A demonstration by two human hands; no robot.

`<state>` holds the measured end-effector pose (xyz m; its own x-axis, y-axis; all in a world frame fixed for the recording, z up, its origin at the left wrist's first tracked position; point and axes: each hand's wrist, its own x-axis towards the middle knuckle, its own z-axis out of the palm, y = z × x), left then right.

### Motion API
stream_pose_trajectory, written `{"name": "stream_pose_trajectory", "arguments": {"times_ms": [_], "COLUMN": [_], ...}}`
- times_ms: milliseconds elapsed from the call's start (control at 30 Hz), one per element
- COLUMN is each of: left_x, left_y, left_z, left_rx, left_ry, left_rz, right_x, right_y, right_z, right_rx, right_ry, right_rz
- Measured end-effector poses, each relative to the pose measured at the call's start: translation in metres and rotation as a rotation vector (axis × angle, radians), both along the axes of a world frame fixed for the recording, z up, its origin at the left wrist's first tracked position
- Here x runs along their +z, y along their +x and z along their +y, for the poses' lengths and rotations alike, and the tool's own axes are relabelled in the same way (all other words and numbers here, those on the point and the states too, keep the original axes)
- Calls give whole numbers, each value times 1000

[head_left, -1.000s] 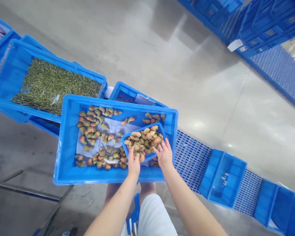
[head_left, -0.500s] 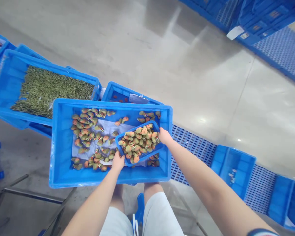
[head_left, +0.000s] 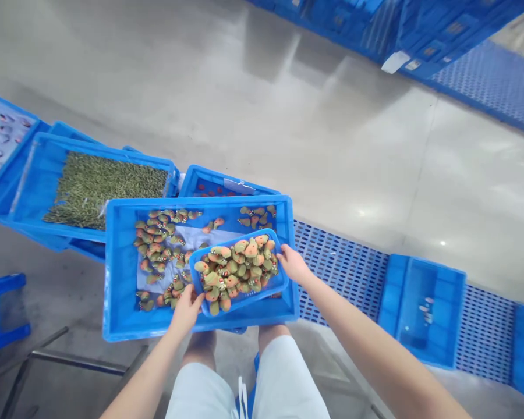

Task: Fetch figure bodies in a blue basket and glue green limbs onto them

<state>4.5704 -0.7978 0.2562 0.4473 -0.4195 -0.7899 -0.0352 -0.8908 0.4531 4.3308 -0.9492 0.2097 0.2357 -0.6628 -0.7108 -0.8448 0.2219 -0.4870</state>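
Small blue plastic basket (head_left: 240, 294), heaped with small orange-green toy figures (head_left: 236, 269), held over large blue plastic crate (head_left: 117, 273), near its right front corner. Left hand (head_left: 186, 308) gripping basket's near left end, fingers curled round rim. Right hand (head_left: 291, 263) gripping basket's far right end. More orange-green figures lie loose on white sheet (head_left: 201, 235) in crate bottom. Left of crate: second blue crate filled with small dark green pieces (head_left: 105, 186). Right: blue perforated panel (head_left: 340, 273), then shallow blue bin (head_left: 423, 308). Grey polished floor (head_left: 288, 116) beyond.
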Motion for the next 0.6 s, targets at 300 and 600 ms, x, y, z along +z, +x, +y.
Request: {"name": "stream_pose_trajectory", "arguments": {"times_ms": [300, 600], "left_x": [156, 237], "left_y": [42, -5], "left_z": [-4, 1], "left_rx": [-303, -577], "left_ry": [-277, -376], "left_rz": [69, 215], "right_x": [130, 232], "right_y": [-14, -25], "right_z": [120, 280], "right_rx": [-439, -1016], "right_ry": [-59, -74], "right_rz": [-222, -572]}}
